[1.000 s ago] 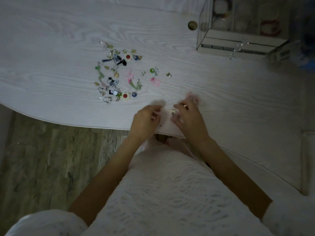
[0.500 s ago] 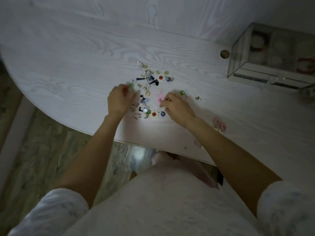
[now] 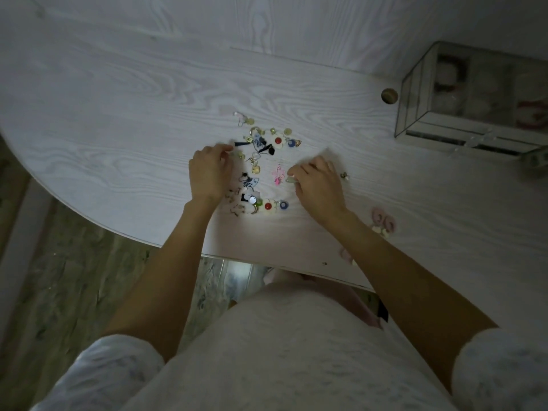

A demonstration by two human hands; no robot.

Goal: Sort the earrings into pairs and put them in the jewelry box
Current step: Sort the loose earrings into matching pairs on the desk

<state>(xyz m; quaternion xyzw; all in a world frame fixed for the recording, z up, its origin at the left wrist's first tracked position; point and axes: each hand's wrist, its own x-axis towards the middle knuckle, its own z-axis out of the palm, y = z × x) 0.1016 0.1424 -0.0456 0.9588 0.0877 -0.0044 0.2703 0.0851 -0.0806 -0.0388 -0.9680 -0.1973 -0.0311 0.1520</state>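
Observation:
Several loose earrings [image 3: 261,161] lie in a cluster mid-table, among them two white flowers with red centres [image 3: 277,140] and a pink one [image 3: 278,173]. My left hand [image 3: 210,170] rests curled over the cluster's left edge, and its fingertips hide whatever is under them. On the cluster's right side, my right hand [image 3: 317,182] pinches a pale green earring [image 3: 290,180] with thumb and forefinger. A pair of pink fuzzy earrings [image 3: 384,222] lies apart, right of my right forearm. The glass jewelry box [image 3: 415,99] stands at the far right.
A tiny earring [image 3: 344,175] lies alone just right of my right hand. A round cable hole [image 3: 389,96] sits in the white wooden table [image 3: 118,114] beside the box. The table's curved front edge runs from the left towards my body, with grey floor [image 3: 59,277] below.
Both hands moved from the table's front edge, where they left the pink fuzzy pair, up to the cluster. The view shifted left, and the right hand now pinches a green piece.

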